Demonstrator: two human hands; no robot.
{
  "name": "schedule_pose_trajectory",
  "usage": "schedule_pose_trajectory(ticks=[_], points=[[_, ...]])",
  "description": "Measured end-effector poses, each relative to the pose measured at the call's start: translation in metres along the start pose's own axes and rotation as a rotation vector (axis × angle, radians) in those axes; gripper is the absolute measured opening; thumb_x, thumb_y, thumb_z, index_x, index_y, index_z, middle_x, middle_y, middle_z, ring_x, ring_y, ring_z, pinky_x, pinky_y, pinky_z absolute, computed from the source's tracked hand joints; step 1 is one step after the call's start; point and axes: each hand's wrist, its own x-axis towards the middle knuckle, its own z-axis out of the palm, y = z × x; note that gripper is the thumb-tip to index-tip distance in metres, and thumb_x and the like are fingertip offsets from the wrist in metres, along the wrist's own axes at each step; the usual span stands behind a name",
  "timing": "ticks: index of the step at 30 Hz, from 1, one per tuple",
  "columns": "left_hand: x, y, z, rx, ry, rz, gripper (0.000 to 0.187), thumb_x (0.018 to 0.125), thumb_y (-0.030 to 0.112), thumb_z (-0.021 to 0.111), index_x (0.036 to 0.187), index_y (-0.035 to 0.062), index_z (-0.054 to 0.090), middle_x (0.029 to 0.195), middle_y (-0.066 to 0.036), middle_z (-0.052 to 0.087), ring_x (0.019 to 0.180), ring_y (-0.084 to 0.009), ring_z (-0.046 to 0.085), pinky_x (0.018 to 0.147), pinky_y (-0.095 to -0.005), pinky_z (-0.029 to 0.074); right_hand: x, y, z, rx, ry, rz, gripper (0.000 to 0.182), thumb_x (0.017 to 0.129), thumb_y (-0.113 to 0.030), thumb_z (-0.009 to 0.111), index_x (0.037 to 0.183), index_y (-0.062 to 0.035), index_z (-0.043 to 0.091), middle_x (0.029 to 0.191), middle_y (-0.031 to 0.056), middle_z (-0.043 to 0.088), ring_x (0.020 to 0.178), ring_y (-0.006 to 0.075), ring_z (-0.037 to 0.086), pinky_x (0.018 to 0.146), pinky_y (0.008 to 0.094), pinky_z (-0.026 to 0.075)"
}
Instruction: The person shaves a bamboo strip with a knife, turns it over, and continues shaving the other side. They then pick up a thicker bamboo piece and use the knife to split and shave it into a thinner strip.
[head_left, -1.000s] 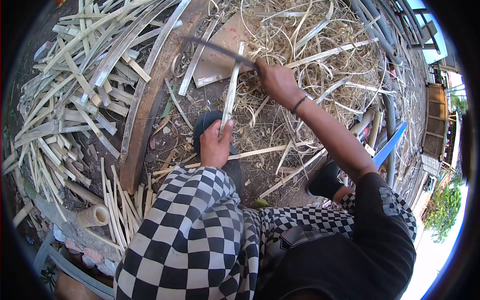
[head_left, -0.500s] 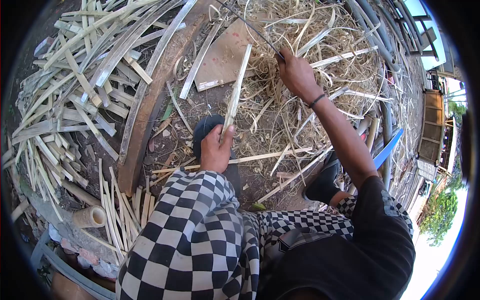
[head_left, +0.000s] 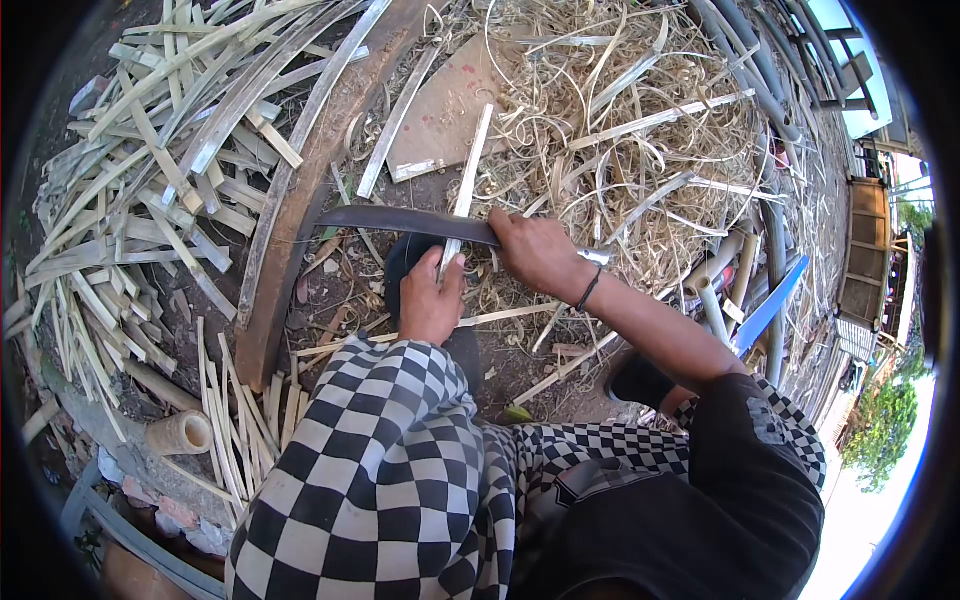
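Note:
Between the thumb and fingers of my left hand (head_left: 431, 302) is the lower end of a pale bamboo strip (head_left: 473, 165), which points away from me. My right hand (head_left: 540, 252) is closed round the handle of a machete. Its long dark blade (head_left: 395, 218) lies across the strip just beyond my left fingers and reaches out to the left. The handle's metal-looking end (head_left: 594, 255) shows behind the right fist. A dark sandal (head_left: 402, 268) is partly hidden under my left hand.
Split bamboo strips (head_left: 150, 150) are heaped on the left, beside a long wooden beam (head_left: 290, 240). Curly shavings (head_left: 590, 120) cover the ground ahead. A flat board (head_left: 450, 105) lies at the centre back. On the right are a blue blade-like piece (head_left: 770, 305) and bamboo poles (head_left: 772, 240).
My right hand has come back toward me and left, turning the machete from pointing away to lying across the strip. My left hand keeps its hold on the strip, nearly still.

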Motion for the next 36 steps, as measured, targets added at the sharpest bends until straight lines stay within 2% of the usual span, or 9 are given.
schedule_pose_trajectory(ticks=[3,5,10,17,20,26,30,32,36], points=[[0.004,-0.018,0.001,0.173,0.124,0.192,0.024,0.105,0.024,0.055,0.096,0.0024,0.057,0.066,-0.002,0.054,0.045,-0.0067,0.045,0.040,-0.0259,0.037,0.027,0.016,-0.019,0.002,-0.032,0.033,0.015,0.089,-0.012,0.059,0.098,-0.0017,0.054,0.068,0.0198,0.067,0.064,0.0394,0.069,0.057,0.0504,0.054],[0.004,-0.009,0.003,0.179,0.168,0.170,0.030,0.101,0.030,0.057,0.091,0.0020,0.057,0.066,-0.016,0.063,0.059,-0.0355,0.065,0.062,-0.0466,0.048,0.036,0.018,-0.024,-0.020,0.010,0.089,0.012,0.091,-0.013,0.058,0.097,-0.0023,0.056,0.068,0.0201,0.066,0.063,0.0397,0.068,0.057,0.0522,0.053],[-0.001,-0.011,0.003,0.254,0.231,0.321,0.031,0.102,0.031,0.057,0.090,0.0023,0.058,0.065,-0.016,0.063,0.062,-0.0376,0.065,0.061,-0.0463,0.048,0.019,0.001,-0.019,-0.039,-0.042,-0.029,0.012,0.092,-0.012,0.056,0.099,-0.0025,0.056,0.068,0.0189,0.067,0.061,0.0372,0.068,0.053,0.0492,0.053],[0.003,-0.005,0.003,0.129,0.164,0.123,0.031,0.103,0.030,0.057,0.089,0.0021,0.058,0.061,-0.010,0.060,0.053,-0.0228,0.063,0.054,-0.0372,0.047,0.027,-0.003,-0.025,-0.050,-0.026,0.162,0.013,0.093,-0.012,0.054,0.100,-0.0010,0.056,0.071,0.0170,0.070,0.064,0.0340,0.072,0.057,0.0451,0.057],[0.002,-0.023,0.002,0.280,0.226,0.284,0.031,0.102,0.030,0.056,0.089,0.0022,0.058,0.063,-0.012,0.061,0.054,-0.0266,0.064,0.055,-0.0388,0.048,0.023,0.013,-0.025,-0.124,0.049,-0.014,0.010,0.097,-0.012,0.054,0.096,-0.0026,0.056,0.062,0.0115,0.065,0.051,0.0271,0.065,0.044,0.0438,0.050],[0.000,-0.014,0.000,0.157,0.174,0.188,0.032,0.103,0.031,0.055,0.089,0.0016,0.057,0.063,-0.011,0.062,0.053,-0.0241,0.064,0.054,-0.0385,0.047,0.012,-0.004,-0.029,-0.183,-0.011,-0.148,0.009,0.095,-0.012,0.055,0.096,-0.0035,0.055,0.064,0.0172,0.065,0.053,0.0298,0.067,0.045,0.0456,0.050],[0.000,-0.004,-0.001,0.063,0.124,0.134,0.032,0.103,0.031,0.055,0.092,0.0013,0.058,0.062,-0.008,0.059,0.048,-0.0187,0.060,0.049,-0.0356,0.045,0.046,0.033,-0.029,-0.182,0.161,-0.021,0.009,0.098,-0.013,0.052,0.096,-0.0043,0.055,0.065,0.0146,0.066,0.052,0.0291,0.067,0.044,0.0436,0.050],[0.000,-0.005,-0.002,0.010,0.104,0.073,0.031,0.103,0.030,0.056,0.092,0.0008,0.058,0.061,-0.006,0.058,0.047,-0.0146,0.057,0.046,-0.0341,0.043,0.036,0.008,-0.029,-0.093,0.008,0.184,0.010,0.095,-0.010,0.051,0.097,-0.0013,0.054,0.067,0.0155,0.068,0.063,0.0308,0.072,0.055,0.0444,0.056],[-0.006,-0.006,0.000,0.083,0.124,0.123,0.029,0.103,0.028,0.057,0.092,0.0011,0.058,0.062,-0.002,0.056,0.048,-0.0081,0.051,0.044,-0.0295,0.041,0.023,0.017,-0.023,-0.271,0.092,-0.101,0.013,0.095,-0.016,0.055,0.097,-0.0037,0.054,0.066,0.0120,0.068,0.057,0.0299,0.070,0.052,0.0428,0.055]])
